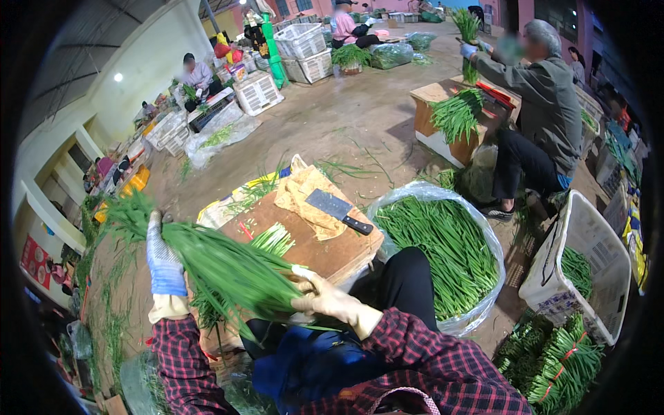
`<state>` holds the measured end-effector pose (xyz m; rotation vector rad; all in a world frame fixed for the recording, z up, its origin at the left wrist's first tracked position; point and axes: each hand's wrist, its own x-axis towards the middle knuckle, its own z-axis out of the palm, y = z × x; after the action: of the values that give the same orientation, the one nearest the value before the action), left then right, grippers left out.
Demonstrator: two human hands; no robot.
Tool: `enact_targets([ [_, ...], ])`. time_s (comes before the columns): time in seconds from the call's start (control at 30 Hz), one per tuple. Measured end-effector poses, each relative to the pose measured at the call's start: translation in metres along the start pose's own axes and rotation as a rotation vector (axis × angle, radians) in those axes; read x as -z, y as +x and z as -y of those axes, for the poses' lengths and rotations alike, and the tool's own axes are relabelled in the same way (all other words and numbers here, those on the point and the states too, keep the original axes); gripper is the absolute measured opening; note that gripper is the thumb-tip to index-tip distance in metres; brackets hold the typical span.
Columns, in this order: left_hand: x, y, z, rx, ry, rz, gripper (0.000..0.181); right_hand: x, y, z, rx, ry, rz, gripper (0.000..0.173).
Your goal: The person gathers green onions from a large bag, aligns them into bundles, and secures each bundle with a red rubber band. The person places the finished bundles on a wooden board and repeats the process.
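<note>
A long bunch of green garlic chives is stretched across in front of me, blurred along its middle. My left hand, in a white and blue knit glove, grips it near the leafy end. At the other end my right hand, wearing a cream glove, has its fingers around the stalks. Just beyond stands a wooden block with a folded tan cloth on it. A cleaver with a black handle lies partly on the cloth. Cut pale stalks and a red strip lie nearby on the wood.
Right of my knee, a clear plastic bag holds many loose chives. Farther right are a tilted white crate and tied chive bundles. A co-worker sits at another wooden block. Scattered leaves lie on the floor.
</note>
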<state>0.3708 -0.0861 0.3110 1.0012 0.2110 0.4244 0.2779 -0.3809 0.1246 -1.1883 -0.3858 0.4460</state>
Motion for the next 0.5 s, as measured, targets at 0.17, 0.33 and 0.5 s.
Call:
enact_targets([
  [0.17,-0.004,0.001,-0.016,-0.034,0.120,0.325,0.053,0.021,0.017,0.000,-0.146,0.522,-0.032,0.015],
  [0.33,-0.012,0.022,-0.008,-0.227,0.295,0.276,0.041,0.034,0.015,-0.020,-0.061,0.414,-0.035,0.020],
  [0.5,-0.007,0.052,-0.014,-0.018,0.112,-0.074,0.028,0.045,-0.029,-0.040,-0.275,0.243,-0.352,0.022],
])
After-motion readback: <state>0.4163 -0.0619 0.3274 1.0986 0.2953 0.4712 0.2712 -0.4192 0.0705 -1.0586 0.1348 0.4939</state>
